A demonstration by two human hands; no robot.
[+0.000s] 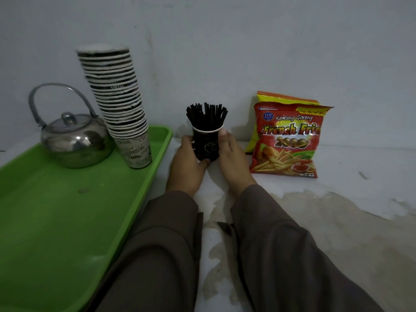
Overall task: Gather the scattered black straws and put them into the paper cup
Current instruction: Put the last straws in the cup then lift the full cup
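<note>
A black paper cup (207, 146) with a white rim stands upright on the white surface near the wall. A bundle of several black straws (206, 115) sticks up out of it, fanned slightly. My left hand (188, 164) wraps the cup's left side, thumb under its base edge. My right hand (231, 158) presses against the cup's right side, with a fingertip near the rim. Both forearms in brown sleeves reach in from the bottom. No loose straws are visible on the surface.
A green tray (56, 221) lies to the left, carrying a steel kettle (76, 140) and a tall leaning stack of paper cups (119, 104). A red French fries snack bag (288, 140) leans against the wall at right. The surface is stained in front.
</note>
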